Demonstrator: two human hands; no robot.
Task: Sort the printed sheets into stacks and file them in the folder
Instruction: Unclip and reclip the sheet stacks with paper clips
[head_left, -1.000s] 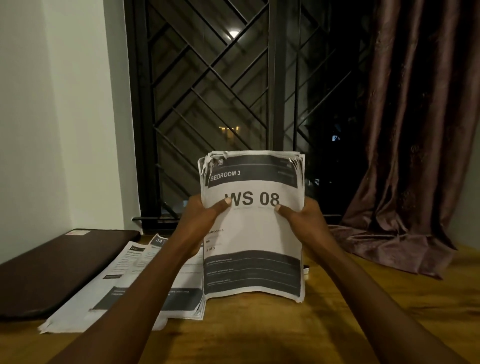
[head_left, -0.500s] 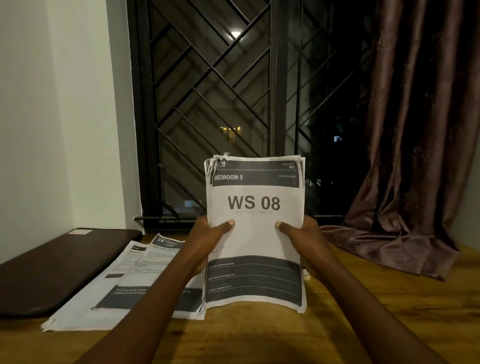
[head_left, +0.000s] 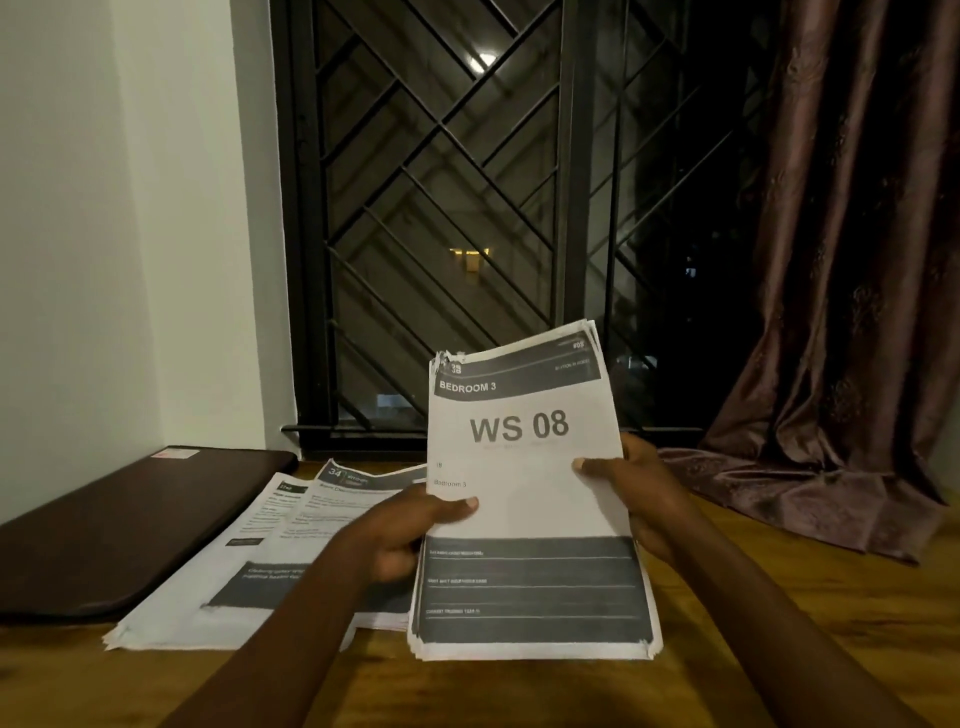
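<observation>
Printed sheets (head_left: 524, 499) headed WS 08 stand as a thick, slightly tilted bundle on the near desk (head_left: 779, 623), the left hand (head_left: 410, 525) and right hand (head_left: 639, 499) each pinching a side, thumbs in front, probably to square the edges before joining the stacks (head_left: 234, 566) lying left.

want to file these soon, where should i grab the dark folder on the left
Probably its near edge, pinched from the front: the dark folder lies flat, that edge is bare and closest, and loose sheets crowd its right side.

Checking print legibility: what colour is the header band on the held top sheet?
The header band is dark grey; head view shows it.
</observation>
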